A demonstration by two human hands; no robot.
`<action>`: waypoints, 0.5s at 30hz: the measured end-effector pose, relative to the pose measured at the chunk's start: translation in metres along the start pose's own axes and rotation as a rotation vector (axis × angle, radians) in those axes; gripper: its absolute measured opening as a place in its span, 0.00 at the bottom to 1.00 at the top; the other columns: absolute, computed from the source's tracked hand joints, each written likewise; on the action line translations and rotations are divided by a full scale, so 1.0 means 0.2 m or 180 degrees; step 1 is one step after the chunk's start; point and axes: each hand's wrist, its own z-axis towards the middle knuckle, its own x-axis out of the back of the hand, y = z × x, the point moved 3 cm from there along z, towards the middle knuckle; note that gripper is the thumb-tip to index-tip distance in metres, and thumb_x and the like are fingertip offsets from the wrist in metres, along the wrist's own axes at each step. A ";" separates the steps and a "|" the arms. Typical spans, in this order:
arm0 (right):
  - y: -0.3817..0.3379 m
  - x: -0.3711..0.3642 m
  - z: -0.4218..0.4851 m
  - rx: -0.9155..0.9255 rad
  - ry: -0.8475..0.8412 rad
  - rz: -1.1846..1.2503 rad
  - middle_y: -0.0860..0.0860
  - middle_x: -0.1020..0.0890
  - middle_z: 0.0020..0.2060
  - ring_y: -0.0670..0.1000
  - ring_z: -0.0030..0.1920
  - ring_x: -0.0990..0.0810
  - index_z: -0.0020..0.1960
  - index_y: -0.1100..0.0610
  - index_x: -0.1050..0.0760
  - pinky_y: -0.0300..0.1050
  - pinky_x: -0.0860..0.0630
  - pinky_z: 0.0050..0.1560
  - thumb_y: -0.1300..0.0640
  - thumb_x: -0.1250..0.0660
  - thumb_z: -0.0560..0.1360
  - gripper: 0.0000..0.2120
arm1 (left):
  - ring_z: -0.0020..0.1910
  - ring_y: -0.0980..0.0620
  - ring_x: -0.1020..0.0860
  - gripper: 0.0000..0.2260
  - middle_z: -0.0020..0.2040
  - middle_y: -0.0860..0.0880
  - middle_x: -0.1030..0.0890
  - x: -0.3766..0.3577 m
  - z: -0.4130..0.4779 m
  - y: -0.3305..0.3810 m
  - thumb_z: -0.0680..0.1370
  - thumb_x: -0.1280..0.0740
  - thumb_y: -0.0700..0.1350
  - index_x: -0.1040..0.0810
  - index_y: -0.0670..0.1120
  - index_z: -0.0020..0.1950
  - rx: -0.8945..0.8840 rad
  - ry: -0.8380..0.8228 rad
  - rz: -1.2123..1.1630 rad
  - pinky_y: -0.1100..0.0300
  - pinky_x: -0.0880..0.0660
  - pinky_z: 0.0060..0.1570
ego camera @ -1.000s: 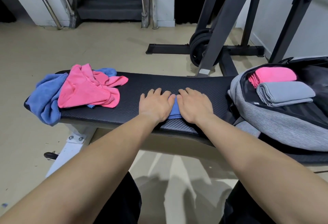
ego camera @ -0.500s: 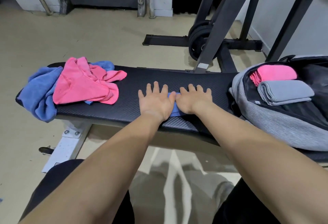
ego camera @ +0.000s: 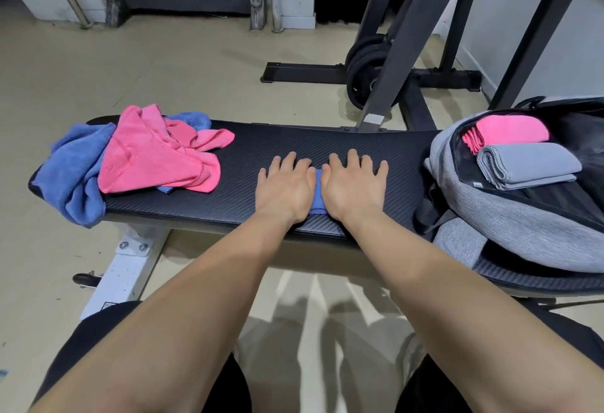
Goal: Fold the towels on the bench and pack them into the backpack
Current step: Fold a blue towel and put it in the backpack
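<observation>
The left hand [ego camera: 284, 188] and right hand [ego camera: 354, 188] lay flat, fingers spread, pressing a folded blue towel [ego camera: 316, 196] near the front edge of the desk [ego camera: 261, 144], only a strip showing between them. The desk ran bare leftward to a crumpled pink towel [ego camera: 157, 157] atop a loose blue towel [ego camera: 75, 180] drooping over its left end. Near the right hand, the open backpack [ego camera: 510, 226] held a folded pink towel [ego camera: 513, 130] and a grey towel [ego camera: 529, 164].

Bench [ego camera: 294, 138] bare between towel heap [ego camera: 147, 157] and backpack [ego camera: 510, 226], rack [ego camera: 408, 36] behind
</observation>
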 end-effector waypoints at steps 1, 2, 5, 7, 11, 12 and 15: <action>0.00 0.00 0.00 0.0055 0.0042 0.0013 0.56 0.33 0.75 0.60 0.73 0.35 0.74 0.50 0.34 0.66 0.46 0.74 0.44 0.58 0.84 0.26 | 0.80 0.44 0.49 0.22 0.81 0.50 0.45 0.00 -0.01 0.01 0.85 0.58 0.55 0.37 0.55 0.76 0.0025 -0.0020 0.0115 0.41 0.50 0.77; 0.01 0.00 -0.01 0.0145 0.0086 0.0085 0.55 0.32 0.74 0.60 0.72 0.34 0.73 0.51 0.32 0.63 0.43 0.73 0.44 0.57 0.84 0.25 | 0.80 0.43 0.49 0.22 0.81 0.51 0.45 0.00 -0.01 0.01 0.85 0.58 0.55 0.38 0.55 0.76 0.0048 -0.0040 0.0190 0.40 0.50 0.77; 0.06 0.01 0.00 0.0582 -0.0061 0.0439 0.52 0.31 0.73 0.57 0.72 0.35 0.72 0.51 0.31 0.57 0.36 0.69 0.40 0.54 0.84 0.26 | 0.80 0.43 0.50 0.22 0.82 0.51 0.46 0.01 0.00 0.02 0.85 0.57 0.56 0.39 0.56 0.77 0.0062 -0.0135 0.0140 0.39 0.51 0.76; 0.12 0.04 0.01 0.0878 -0.0369 0.0563 0.51 0.32 0.74 0.55 0.74 0.39 0.74 0.52 0.33 0.55 0.36 0.71 0.37 0.51 0.83 0.27 | 0.80 0.43 0.52 0.21 0.82 0.51 0.47 0.03 0.01 0.00 0.85 0.56 0.57 0.39 0.58 0.77 -0.0020 -0.0346 -0.0147 0.39 0.53 0.77; 0.18 0.12 -0.02 0.0968 -0.0896 0.0909 0.50 0.30 0.69 0.56 0.71 0.38 0.73 0.50 0.32 0.57 0.33 0.69 0.36 0.41 0.80 0.27 | 0.74 0.45 0.37 0.17 0.72 0.50 0.29 0.09 -0.02 -0.09 0.83 0.43 0.57 0.27 0.54 0.68 -0.0542 -0.0390 -0.0498 0.45 0.41 0.73; 0.19 0.14 -0.03 0.0965 -0.0958 0.1012 0.51 0.29 0.66 0.56 0.69 0.36 0.71 0.49 0.31 0.57 0.32 0.67 0.36 0.38 0.78 0.27 | 0.69 0.46 0.31 0.15 0.65 0.51 0.25 0.11 -0.04 -0.09 0.81 0.39 0.57 0.25 0.52 0.64 -0.0579 -0.0351 -0.0570 0.46 0.35 0.68; 0.26 0.22 -0.08 0.1009 -0.1028 0.1165 0.48 0.25 0.55 0.54 0.60 0.26 0.64 0.49 0.28 0.51 0.28 0.56 0.39 0.28 0.72 0.25 | 0.55 0.49 0.28 0.13 0.52 0.52 0.24 0.18 -0.11 -0.02 0.79 0.34 0.55 0.27 0.51 0.59 -0.0517 -0.0415 -0.0411 0.51 0.29 0.54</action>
